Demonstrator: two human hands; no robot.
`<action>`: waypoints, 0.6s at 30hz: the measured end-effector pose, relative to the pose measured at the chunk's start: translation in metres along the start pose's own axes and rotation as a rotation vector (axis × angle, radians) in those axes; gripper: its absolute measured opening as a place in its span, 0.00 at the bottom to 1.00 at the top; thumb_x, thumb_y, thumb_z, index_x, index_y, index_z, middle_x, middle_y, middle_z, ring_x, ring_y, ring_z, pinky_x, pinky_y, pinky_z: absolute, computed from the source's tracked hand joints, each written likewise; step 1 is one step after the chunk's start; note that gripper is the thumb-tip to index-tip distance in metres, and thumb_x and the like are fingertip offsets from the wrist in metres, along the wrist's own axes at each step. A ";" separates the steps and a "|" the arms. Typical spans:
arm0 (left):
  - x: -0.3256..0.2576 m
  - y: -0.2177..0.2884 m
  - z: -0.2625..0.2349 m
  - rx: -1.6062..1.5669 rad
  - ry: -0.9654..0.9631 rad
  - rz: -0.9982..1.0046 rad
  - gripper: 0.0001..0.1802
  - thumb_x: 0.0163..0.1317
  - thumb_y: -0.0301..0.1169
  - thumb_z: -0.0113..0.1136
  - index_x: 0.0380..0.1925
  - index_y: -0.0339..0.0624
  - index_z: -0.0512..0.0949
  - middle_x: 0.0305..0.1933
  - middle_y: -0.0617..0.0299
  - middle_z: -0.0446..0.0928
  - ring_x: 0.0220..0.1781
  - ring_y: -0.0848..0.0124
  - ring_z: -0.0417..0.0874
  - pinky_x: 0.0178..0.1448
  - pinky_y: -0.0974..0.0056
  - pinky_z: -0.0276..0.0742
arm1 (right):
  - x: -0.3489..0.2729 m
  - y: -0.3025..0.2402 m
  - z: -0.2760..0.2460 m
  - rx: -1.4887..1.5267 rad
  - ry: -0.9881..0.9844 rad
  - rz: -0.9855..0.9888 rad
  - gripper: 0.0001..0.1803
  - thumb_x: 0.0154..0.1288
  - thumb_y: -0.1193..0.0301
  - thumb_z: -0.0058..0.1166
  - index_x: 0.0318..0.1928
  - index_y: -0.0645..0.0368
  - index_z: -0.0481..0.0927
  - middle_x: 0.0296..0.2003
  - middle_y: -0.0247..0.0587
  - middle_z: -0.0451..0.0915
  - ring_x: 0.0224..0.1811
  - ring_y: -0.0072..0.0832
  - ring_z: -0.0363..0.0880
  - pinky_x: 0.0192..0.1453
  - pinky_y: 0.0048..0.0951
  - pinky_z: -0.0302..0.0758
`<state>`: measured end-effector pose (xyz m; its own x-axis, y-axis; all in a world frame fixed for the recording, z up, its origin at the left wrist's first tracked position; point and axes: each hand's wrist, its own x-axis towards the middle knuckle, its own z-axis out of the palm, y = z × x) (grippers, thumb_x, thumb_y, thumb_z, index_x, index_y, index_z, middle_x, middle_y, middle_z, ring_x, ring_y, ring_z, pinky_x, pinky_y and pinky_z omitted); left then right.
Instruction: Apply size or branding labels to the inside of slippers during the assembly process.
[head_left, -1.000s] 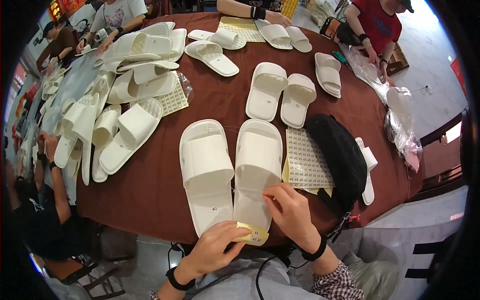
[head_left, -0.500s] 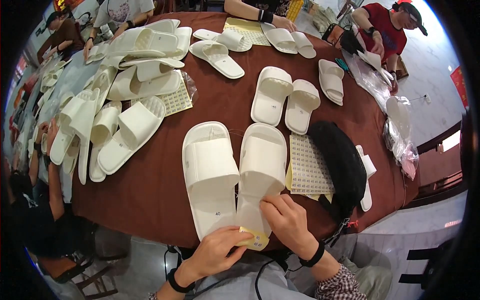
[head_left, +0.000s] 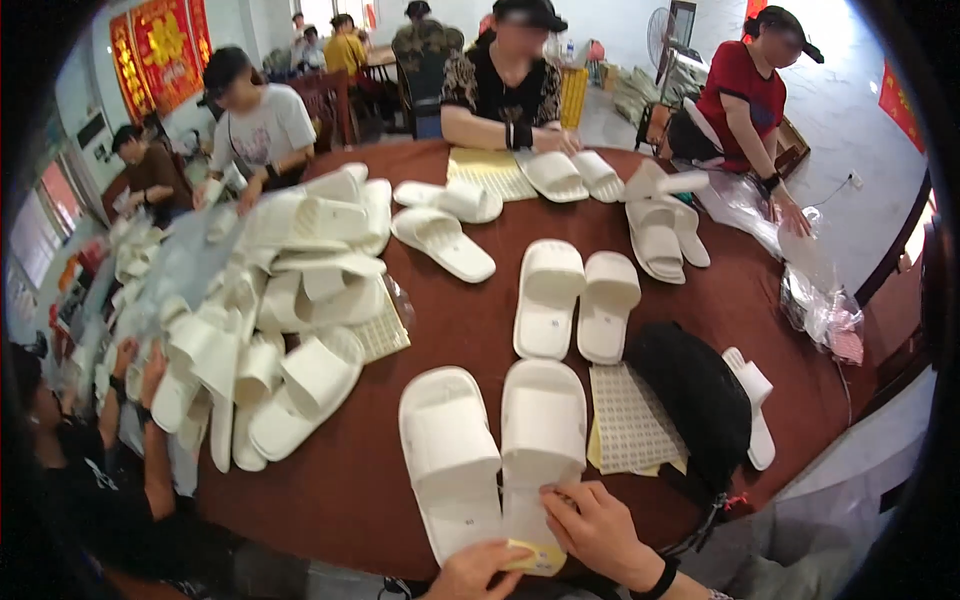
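Two white slippers lie side by side before me, toes away. The left slipper (head_left: 447, 420) bears a small size label on its insole. My left hand (head_left: 475, 573), low in the picture, pinches a small yellow sticker sheet (head_left: 540, 558) over the heel of the right slipper (head_left: 543, 415). The fingers of my right hand (head_left: 598, 530) are pinched together at that slipper's insole, just below its strap. Whatever is between those fingertips is too small to make out.
A black pouch (head_left: 692, 400) and a sheet of number stickers (head_left: 630, 420) lie to the right. Another slipper pair (head_left: 552, 300) sits just beyond mine. Slippers are heaped (head_left: 315, 225) at the left. Co-workers sit or stand round the brown-covered table (head_left: 450, 320); plastic bags (head_left: 820, 290) lie far right.
My view has tilted up, so the table sits lower in it. At the far right, more slippers lie beside the single one, and the person in red now reaches to the plastic bags.
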<state>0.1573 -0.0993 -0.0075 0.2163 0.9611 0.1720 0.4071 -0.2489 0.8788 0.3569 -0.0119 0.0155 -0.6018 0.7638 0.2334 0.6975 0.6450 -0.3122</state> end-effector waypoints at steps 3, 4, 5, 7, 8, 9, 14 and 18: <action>-0.003 0.005 -0.001 -0.004 -0.003 -0.006 0.14 0.61 0.23 0.64 0.48 0.36 0.82 0.49 0.48 0.83 0.53 0.49 0.83 0.63 0.54 0.76 | -0.006 -0.008 0.006 -0.093 -0.029 -0.015 0.25 0.59 0.68 0.65 0.56 0.62 0.78 0.52 0.40 0.78 0.51 0.35 0.78 0.51 0.33 0.78; -0.004 0.009 -0.003 -0.013 0.000 -0.037 0.14 0.61 0.23 0.64 0.47 0.36 0.82 0.49 0.48 0.83 0.53 0.49 0.83 0.63 0.54 0.76 | -0.010 -0.010 0.014 -0.041 0.162 -0.031 0.22 0.58 0.74 0.61 0.54 0.63 0.78 0.47 0.47 0.78 0.49 0.43 0.77 0.51 0.38 0.77; -0.005 0.011 -0.004 -0.024 0.000 -0.069 0.14 0.61 0.23 0.64 0.47 0.36 0.82 0.48 0.48 0.83 0.53 0.49 0.83 0.63 0.54 0.76 | -0.014 -0.011 0.015 -0.044 0.175 -0.022 0.22 0.58 0.74 0.61 0.54 0.63 0.78 0.47 0.47 0.78 0.49 0.43 0.77 0.51 0.38 0.77; -0.004 0.011 -0.004 -0.015 -0.006 -0.034 0.13 0.61 0.23 0.64 0.47 0.35 0.81 0.48 0.48 0.83 0.53 0.49 0.83 0.63 0.54 0.76 | -0.020 -0.012 0.014 -0.007 0.124 0.001 0.25 0.59 0.72 0.59 0.58 0.64 0.75 0.57 0.48 0.73 0.58 0.42 0.73 0.57 0.37 0.74; -0.003 0.011 -0.003 -0.007 -0.008 -0.031 0.13 0.61 0.23 0.64 0.47 0.35 0.81 0.48 0.48 0.83 0.52 0.49 0.83 0.62 0.53 0.76 | -0.023 -0.013 0.013 -0.015 0.134 0.020 0.25 0.59 0.72 0.59 0.58 0.64 0.75 0.57 0.48 0.73 0.58 0.42 0.73 0.57 0.37 0.74; -0.002 0.012 -0.002 0.000 -0.014 -0.036 0.13 0.61 0.23 0.64 0.46 0.35 0.81 0.48 0.48 0.83 0.52 0.48 0.83 0.62 0.53 0.76 | -0.025 -0.014 0.011 -0.005 0.139 0.031 0.25 0.60 0.73 0.60 0.59 0.64 0.75 0.57 0.49 0.74 0.57 0.43 0.74 0.56 0.38 0.75; 0.001 0.009 -0.003 0.015 -0.055 -0.079 0.14 0.62 0.23 0.64 0.48 0.36 0.81 0.48 0.46 0.82 0.50 0.49 0.84 0.55 0.55 0.79 | -0.023 0.005 -0.003 0.072 -0.023 -0.004 0.31 0.59 0.64 0.66 0.61 0.65 0.75 0.59 0.45 0.76 0.59 0.38 0.76 0.62 0.36 0.76; -0.002 -0.002 -0.004 0.043 -0.045 -0.020 0.15 0.64 0.22 0.63 0.51 0.38 0.79 0.49 0.45 0.81 0.48 0.52 0.84 0.49 0.59 0.80 | -0.046 0.058 -0.075 0.112 0.339 0.365 0.20 0.61 0.72 0.63 0.54 0.63 0.79 0.48 0.53 0.82 0.52 0.47 0.81 0.55 0.41 0.80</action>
<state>0.1523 -0.0997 -0.0077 0.2471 0.9598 0.1333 0.4490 -0.2353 0.8620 0.4541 -0.0080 0.0558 -0.1538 0.9158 0.3709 0.7816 0.3425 -0.5214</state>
